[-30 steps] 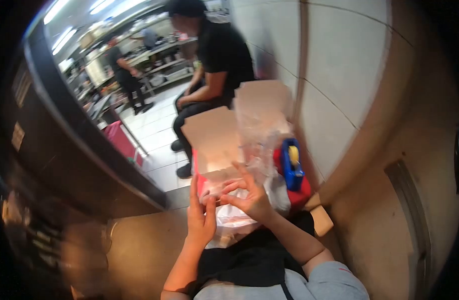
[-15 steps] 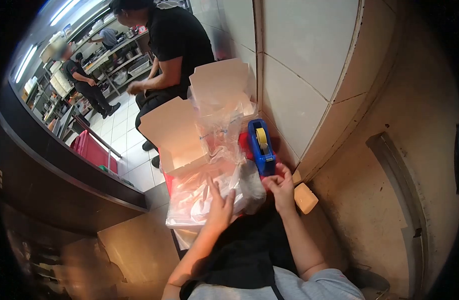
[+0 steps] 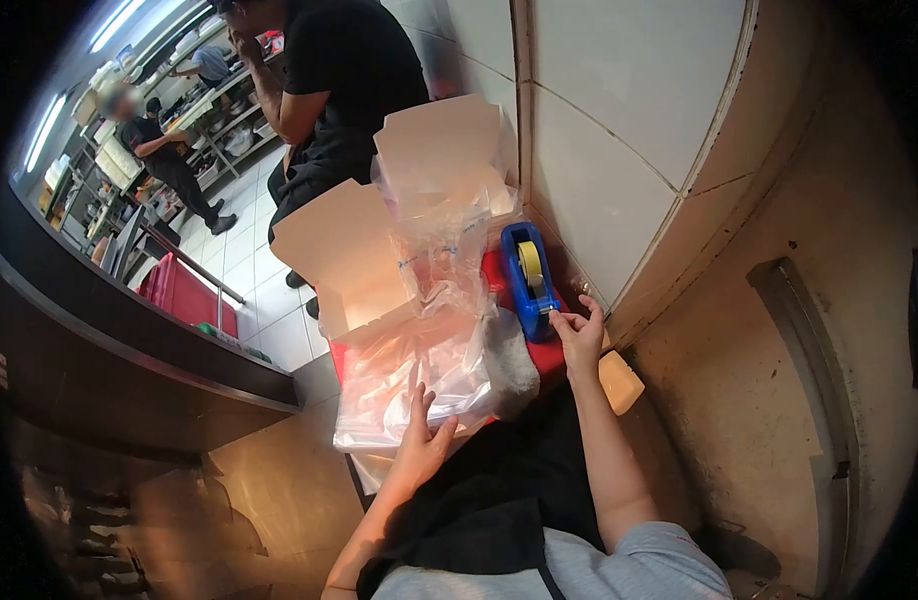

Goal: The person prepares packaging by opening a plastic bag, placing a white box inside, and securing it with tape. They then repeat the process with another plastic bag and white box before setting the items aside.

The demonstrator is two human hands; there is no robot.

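Note:
My right hand (image 3: 583,343) is at the front end of a blue tape dispenser (image 3: 519,296), thumb and forefinger pinched on the tape end by its cutting edge. A yellowish roll of tape (image 3: 531,264) sits inside the dispenser. My left hand (image 3: 419,450) is open, fingers spread, over the near edge of a stack of clear plastic bags (image 3: 379,398). Behind the stack stands an open cardboard box (image 3: 344,255), with crumpled clear plastic (image 3: 449,262) beside it. Between the bags and the dispenser lies a whitish cloth (image 3: 511,362).
Another cardboard piece (image 3: 444,140) stands farther back by the tiled wall (image 3: 599,90). A person in black (image 3: 354,80) sits close behind the boxes. Other people work in the kitchen at upper left. A red bin (image 3: 184,300) stands beyond the dark counter edge (image 3: 129,340).
My right hand has come up against the dispenser's front, fingers now pinching there. My left hand has drawn back slightly toward me. The seated person has raised a hand to their head.

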